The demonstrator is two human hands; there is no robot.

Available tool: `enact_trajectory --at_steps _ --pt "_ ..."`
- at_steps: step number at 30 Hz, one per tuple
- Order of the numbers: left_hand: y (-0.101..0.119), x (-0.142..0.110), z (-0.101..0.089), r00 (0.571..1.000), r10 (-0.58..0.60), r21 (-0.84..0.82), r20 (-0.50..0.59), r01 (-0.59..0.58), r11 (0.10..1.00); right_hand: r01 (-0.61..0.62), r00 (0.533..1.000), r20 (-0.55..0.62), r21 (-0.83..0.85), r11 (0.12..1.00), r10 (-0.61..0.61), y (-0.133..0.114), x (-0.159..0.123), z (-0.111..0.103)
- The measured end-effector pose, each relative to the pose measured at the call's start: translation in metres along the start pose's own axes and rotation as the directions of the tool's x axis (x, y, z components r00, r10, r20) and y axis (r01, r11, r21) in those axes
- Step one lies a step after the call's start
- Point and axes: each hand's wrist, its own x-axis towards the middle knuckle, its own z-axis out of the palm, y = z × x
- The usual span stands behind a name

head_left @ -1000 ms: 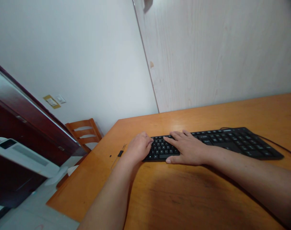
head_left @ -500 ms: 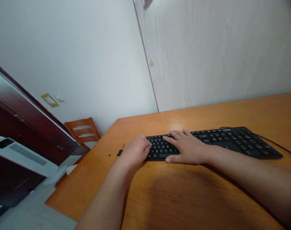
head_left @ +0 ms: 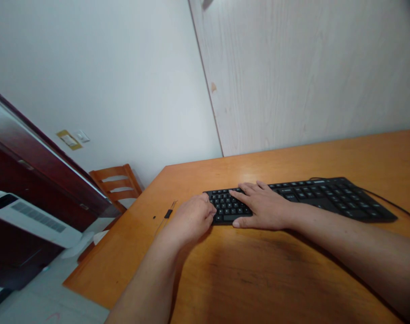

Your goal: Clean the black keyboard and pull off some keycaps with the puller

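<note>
A black keyboard (head_left: pixel 309 200) with white-marked keys lies on the wooden table. Over its left end, my left hand (head_left: pixel 195 218) is closed, its fingers curled down at the keys. What those fingers hold, if anything, is hidden beneath them. My right hand (head_left: pixel 263 207) rests palm down across the keyboard's middle with fingers spread. Its thumb lies along the near edge, and the other fingertips reach the far rows. Left of my left hand is a small black piece with thin wire ends (head_left: pixel 168 213). A tiny black bit (head_left: pixel 154 217) sits beside that.
The keyboard's cable (head_left: pixel 390 202) runs off to the right. The table (head_left: pixel 252 274) meets a pale panel wall at the back. Beyond its left edge stand a wooden chair (head_left: pixel 117 184) and a white appliance with a grille (head_left: pixel 32 218).
My left hand has shifted slightly right over the keyboard's left end, with its fingers curled in more. The right hand stays in place on the keyboard.
</note>
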Motion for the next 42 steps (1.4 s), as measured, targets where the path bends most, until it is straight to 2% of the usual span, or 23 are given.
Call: enact_trajectory --at_steps 9,14,17,20,23,27,34,42 --pt "0.010 -0.006 -0.005 0.998 0.056 -0.016 0.019 -0.056 0.998 -0.006 1.000 0.009 0.007 1.000 0.006 -0.002 0.000 -0.003" --pt "0.007 -0.010 -0.005 0.993 0.117 -0.120 0.002 -0.116 0.986 -0.006 1.000 0.006 0.001 1.000 0.006 -0.003 -0.001 -0.004" --pt "-0.004 -0.004 -0.001 0.992 0.082 -0.153 -0.100 -0.097 0.983 -0.005 1.000 0.009 0.001 1.000 0.004 -0.002 0.000 -0.003" --pt "-0.019 0.008 0.008 0.964 -0.037 -0.157 -0.262 -0.004 0.988 0.001 1.000 0.001 -0.004 1.000 -0.001 0.000 0.000 -0.001" --pt "-0.030 0.020 0.017 0.941 -0.074 -0.143 -0.329 0.028 0.989 0.009 1.000 -0.009 -0.009 1.000 -0.009 0.001 0.000 0.000" --pt "-0.033 0.033 0.024 0.919 -0.096 -0.130 -0.382 0.050 0.990 0.008 1.000 0.001 -0.011 1.000 -0.008 0.000 0.000 -0.002" --pt "-0.034 0.043 0.029 0.968 -0.078 -0.041 -0.237 0.071 0.997 0.000 1.000 0.001 0.014 1.000 0.000 -0.002 -0.001 -0.004" --pt "-0.025 0.040 0.020 0.984 -0.043 0.036 -0.175 0.050 0.998 -0.002 1.000 0.005 0.014 1.000 0.002 -0.003 -0.001 -0.005"
